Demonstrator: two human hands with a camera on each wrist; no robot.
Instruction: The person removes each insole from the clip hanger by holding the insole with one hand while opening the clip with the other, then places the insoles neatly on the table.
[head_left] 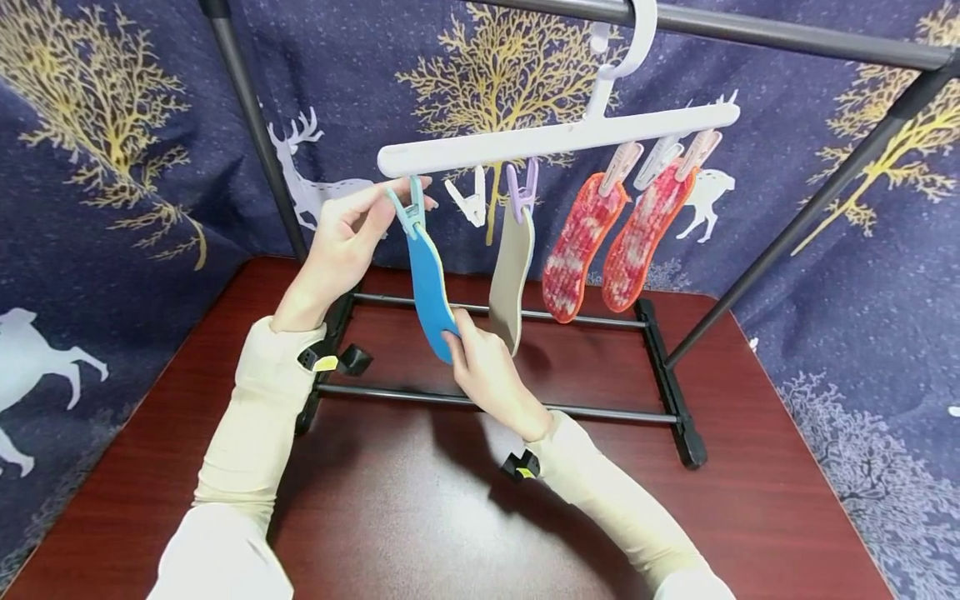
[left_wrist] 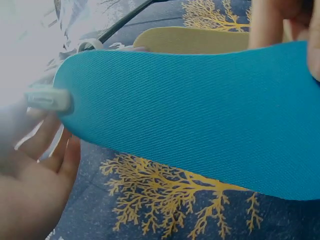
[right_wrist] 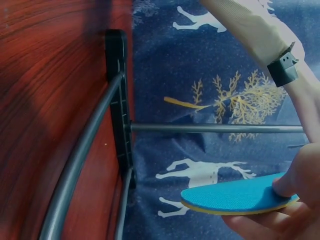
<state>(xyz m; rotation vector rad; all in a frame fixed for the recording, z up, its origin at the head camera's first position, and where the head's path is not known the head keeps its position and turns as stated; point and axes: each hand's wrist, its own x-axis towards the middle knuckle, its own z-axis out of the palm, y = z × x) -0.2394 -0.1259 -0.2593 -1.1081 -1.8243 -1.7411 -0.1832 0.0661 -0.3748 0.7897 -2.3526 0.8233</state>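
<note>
A blue insole [head_left: 431, 287] with a yellow underside hangs from a light-blue clothespin [head_left: 408, 212] at the left end of a white hanger [head_left: 487, 148]. My right hand [head_left: 487, 371] pinches its lower end, thumb on the blue face and fingers beneath, as the right wrist view shows. My left hand [head_left: 348, 229] is at the clothespin, its fingers stretched out behind it and the thumb beside one handle. The clothespin's handles stand spread, and its tip bites the insole's end [left_wrist: 75, 75]. A beige insole [head_left: 512, 279] hangs from a purple clothespin [head_left: 522, 187] just to the right.
A bare white clothespin [head_left: 471, 200] hangs between the two insoles. Two fuzzy red insoles [head_left: 573, 258] hang on pink clothespins at the right. The hanger hooks over the black rack's top bar [head_left: 720, 27]; the rack's feet [head_left: 678, 408] stand on a reddish-brown table [head_left: 420, 492].
</note>
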